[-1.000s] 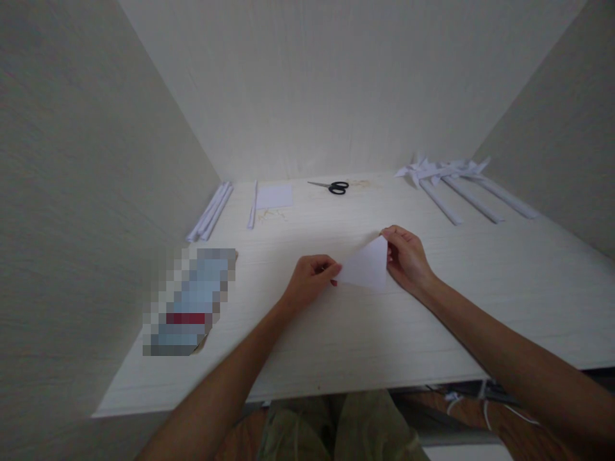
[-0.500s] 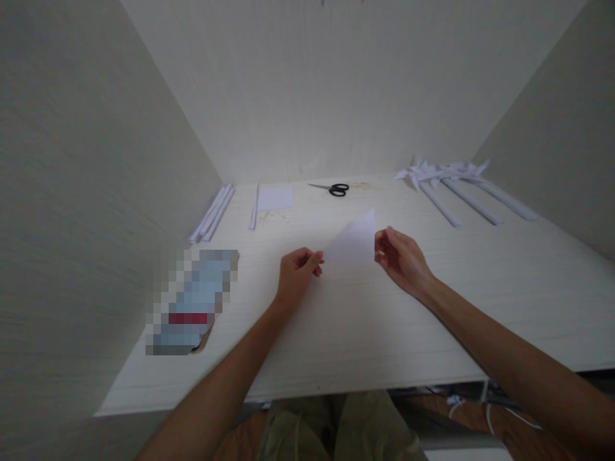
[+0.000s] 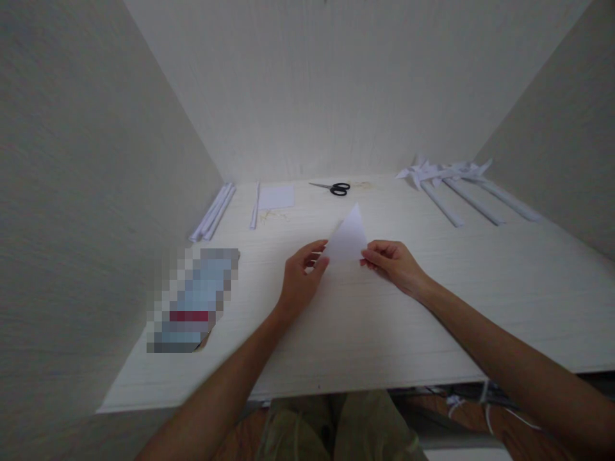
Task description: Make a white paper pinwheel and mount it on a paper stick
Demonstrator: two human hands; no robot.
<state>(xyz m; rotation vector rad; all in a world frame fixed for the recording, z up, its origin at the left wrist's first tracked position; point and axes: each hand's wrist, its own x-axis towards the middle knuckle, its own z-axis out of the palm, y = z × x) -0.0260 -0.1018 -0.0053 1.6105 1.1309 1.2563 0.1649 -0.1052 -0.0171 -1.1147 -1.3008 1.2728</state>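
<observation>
- Both hands at work above the white table [image 3: 312, 346]: the left hand [image 3: 302, 272] and the right hand [image 3: 391, 262] hold one triangular white paper [image 3: 344, 238] between them.
- Left hand: thumb in front of the paper's near left corner, fingers parted and curled behind it; how firmly they press cannot be told.
- Right hand: thumb and fingers closed in a pinch on the near right corner, the remaining fingers curled beneath.
- Principal relation: the paper lies to the right of the left hand and to the left of the right hand, touching both. Neither hand is clear of it; the far tip stands nearer, sideways, to the right hand.
- Orientation: the tip points away from the person, toward the back wall [image 3: 312, 96]. The long axis runs from the near edge outward, leaning slightly rightward. The longest visible side climbs from the left thumb to the tip; the near edge spans the gap between the hands.
- Surroundings: beyond the paper lie black-handled scissors [image 3: 330, 187]; to their left, a square sheet [image 3: 277, 197] beside a rolled stick [image 3: 254, 208]; at far right, folded paper shapes [image 3: 427, 173] at the ends of three sticks [image 3: 442, 203].
</observation>
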